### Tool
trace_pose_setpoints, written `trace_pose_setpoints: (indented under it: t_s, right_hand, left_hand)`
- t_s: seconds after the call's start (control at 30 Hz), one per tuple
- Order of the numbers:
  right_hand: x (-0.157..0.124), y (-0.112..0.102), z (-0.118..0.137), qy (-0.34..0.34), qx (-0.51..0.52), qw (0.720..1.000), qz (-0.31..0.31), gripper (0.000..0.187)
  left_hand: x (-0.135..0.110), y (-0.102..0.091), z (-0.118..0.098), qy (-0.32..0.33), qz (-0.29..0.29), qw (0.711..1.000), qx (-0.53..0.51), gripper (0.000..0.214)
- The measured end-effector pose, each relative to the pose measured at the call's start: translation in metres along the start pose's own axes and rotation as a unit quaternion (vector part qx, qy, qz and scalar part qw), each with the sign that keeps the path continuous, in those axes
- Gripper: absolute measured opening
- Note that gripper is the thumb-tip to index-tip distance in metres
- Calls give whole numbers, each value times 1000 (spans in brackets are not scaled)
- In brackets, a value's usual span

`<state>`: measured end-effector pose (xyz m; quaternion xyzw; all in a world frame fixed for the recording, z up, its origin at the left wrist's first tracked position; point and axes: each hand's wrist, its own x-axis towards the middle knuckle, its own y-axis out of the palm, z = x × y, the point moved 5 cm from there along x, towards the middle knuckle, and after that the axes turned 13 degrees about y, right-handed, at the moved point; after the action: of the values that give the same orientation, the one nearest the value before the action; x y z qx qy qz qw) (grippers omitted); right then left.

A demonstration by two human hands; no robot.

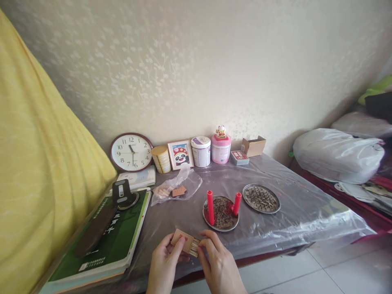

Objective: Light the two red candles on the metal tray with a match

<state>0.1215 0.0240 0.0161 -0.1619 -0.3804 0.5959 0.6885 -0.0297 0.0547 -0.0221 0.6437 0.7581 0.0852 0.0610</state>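
My left hand (163,263) grips a small brown matchbox (182,239) at the table's front edge. The box's tray is slid partly out, showing several matchsticks. My right hand (218,263) pinches that tray end with fingertips pressed together. Just beyond, a round metal dish (221,214) holds two red candles (210,207), one upright at the left and one (237,203) leaning at the right. A second metal dish (261,198) lies to its right with burnt debris in it.
Clear plastic sheet (294,216) covers the table. A green book (104,241) with a dark object on it lies left. A plastic bag (176,188), wall clock (131,152), tins, framed picture (180,154) and cardboard box (253,146) line the back. A yellow cloth (36,171) hangs left; bagged bundles (337,155) lie right.
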Motion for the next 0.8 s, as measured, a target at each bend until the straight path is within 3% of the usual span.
trace_pose_setpoints:
  t_s: [0.27,0.4,0.6,0.8]
  right_hand:
    - [2,-1,-6,13,1,1000,-5,21]
    - [2,-4,-9,43,56,998,0,19]
    - [2,4,-18,184,200,961,50,25]
    - [2,9,-18,202,256,943,67,27]
  left_hand:
    - [6,-14,-1,-4,-39,999,-17,43]
    - [8,-23,-1,-5,-69,997,-32,43]
    - [5,-13,3,-21,-50,998,-44,47]
    - [5,-11,12,-35,-67,995,-68,69]
